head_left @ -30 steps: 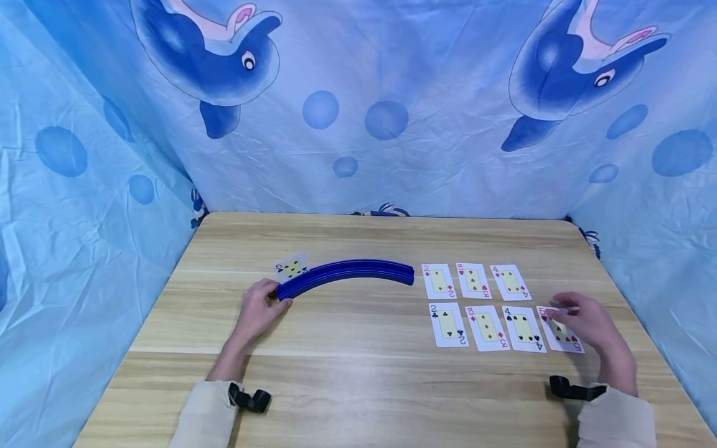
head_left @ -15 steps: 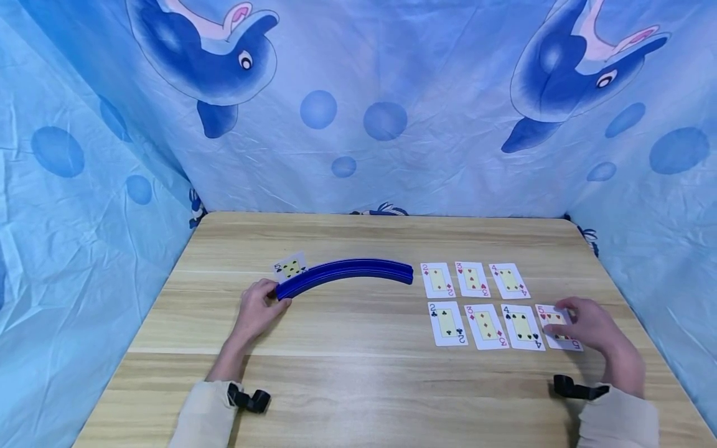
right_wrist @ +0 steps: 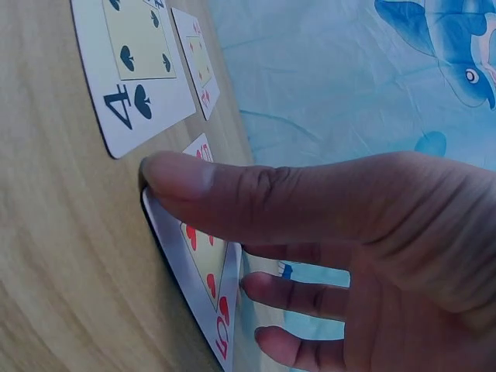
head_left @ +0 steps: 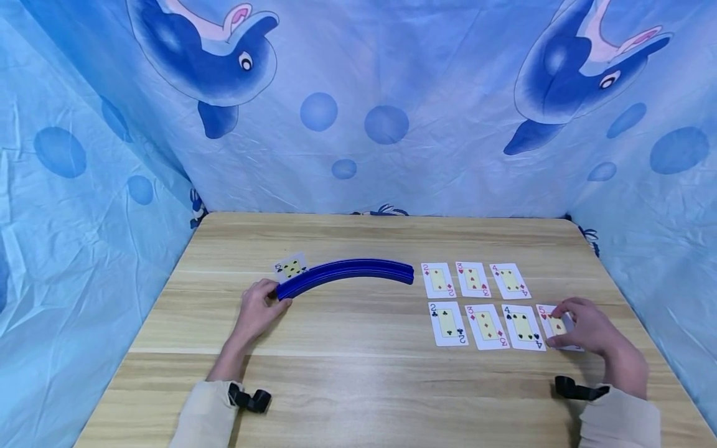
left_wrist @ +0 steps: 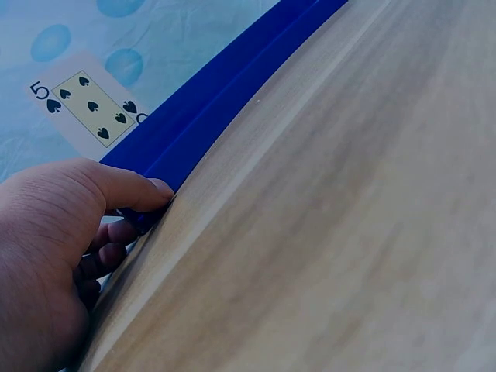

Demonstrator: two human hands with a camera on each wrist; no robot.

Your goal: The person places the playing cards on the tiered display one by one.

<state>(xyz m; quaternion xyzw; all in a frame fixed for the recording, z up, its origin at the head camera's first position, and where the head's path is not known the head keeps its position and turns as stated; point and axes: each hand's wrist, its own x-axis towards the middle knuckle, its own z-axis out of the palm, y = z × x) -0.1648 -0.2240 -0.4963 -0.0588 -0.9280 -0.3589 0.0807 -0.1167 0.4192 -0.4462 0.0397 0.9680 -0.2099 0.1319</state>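
My left hand [head_left: 257,314] pinches the left end of a curved blue playing card holder [head_left: 347,269] between thumb and fingers. In the holder's left part stands a five of spades [left_wrist: 89,108], its lower portion hidden. At the right, my right hand [head_left: 595,328] spans a five of hearts [head_left: 546,316] lying face up. Its thumb is at the card's near left edge and the index finger at the far side. In the right wrist view, the thumb covers part of this card [right_wrist: 205,267], with the other fingers curled beyond it.
A four of spades [head_left: 523,330], three of diamonds [head_left: 487,328] and two of clubs [head_left: 448,325] lie left of the five of hearts. Farther back are a two of diamonds [head_left: 438,281], three of hearts [head_left: 473,280] and four of diamonds [head_left: 510,282]. Blue cloth [head_left: 358,180] borders the wooden table.
My right hand has come down over the five of hearts, its thumb shifting to the near edge and its index finger to the far side. The left hand and holder stay put.
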